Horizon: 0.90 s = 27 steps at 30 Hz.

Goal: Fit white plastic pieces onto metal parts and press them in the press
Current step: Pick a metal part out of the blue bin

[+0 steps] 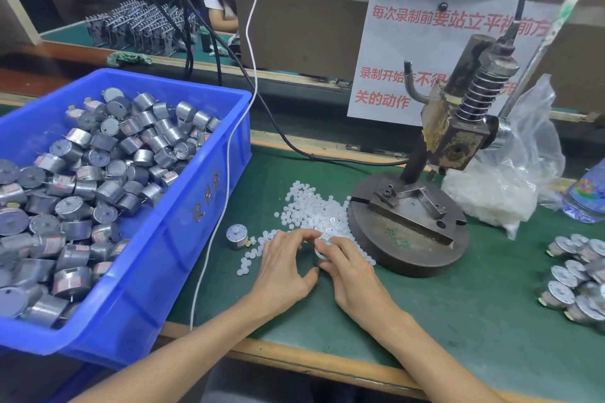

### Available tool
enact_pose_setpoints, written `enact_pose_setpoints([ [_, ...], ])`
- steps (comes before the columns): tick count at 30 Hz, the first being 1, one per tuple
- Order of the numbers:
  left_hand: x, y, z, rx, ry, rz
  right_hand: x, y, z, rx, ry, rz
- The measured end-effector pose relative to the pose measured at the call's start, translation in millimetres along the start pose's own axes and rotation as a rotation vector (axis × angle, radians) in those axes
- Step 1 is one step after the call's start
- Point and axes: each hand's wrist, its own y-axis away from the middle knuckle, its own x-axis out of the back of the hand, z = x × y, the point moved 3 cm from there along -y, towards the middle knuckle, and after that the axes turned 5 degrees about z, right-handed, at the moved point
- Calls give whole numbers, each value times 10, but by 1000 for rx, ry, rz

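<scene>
Head view: at bottom centre the left hand [281, 268] and right hand [347, 268] meet over the green mat [458, 321]. Fingers of both curl round one metal part [319, 253], round face up. Fingertips cover its top, so I can't tell whether a white piece sits on it.

- The wooden table edge [294, 357] runs along the bottom.
- Open mat lies lower right, between the right forearm and a cluster of finished parts [579, 275] at the right edge.
- The blue bin [183, 239] of metal parts fills the left side. A white cable [216, 222] runs down beside its wall, left of the left hand.
- A lone motor [237, 235] stands just left of the left hand.
- The white plastic pieces [314, 209] are piled just behind the hands, touching the press base [409, 239].
- The base sits just right of the right hand, with the press head [458, 137] above it and the lever [556, 26] rising to the upper right.
- A clear bag [510, 186] sits behind and right of the press.
- A paper sign [409, 42] stands behind.
</scene>
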Motion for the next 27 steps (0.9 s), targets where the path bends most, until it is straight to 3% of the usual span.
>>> enact_pose_setpoints([
  [4,7,17,95,-128,-16,-8,15,-4,1,-23,-47,-10],
  [8,25,-67,242,-284,-58,-17,186,-38,32,-125,-228,142],
  [12,-29,-322,496,-327,-15,9,416,-163,181,-455,-487,128],
  [17,-382,-631,893,-444,-11,-45,830,-287,543,-809,-413,136],
  [20,-583,-812,1025,-374,25,-32,1035,-257,656,-830,-341,212],
  [27,-836,-1114,1062,-302,-172,109,1243,-116,771,-788,-342,314],
])
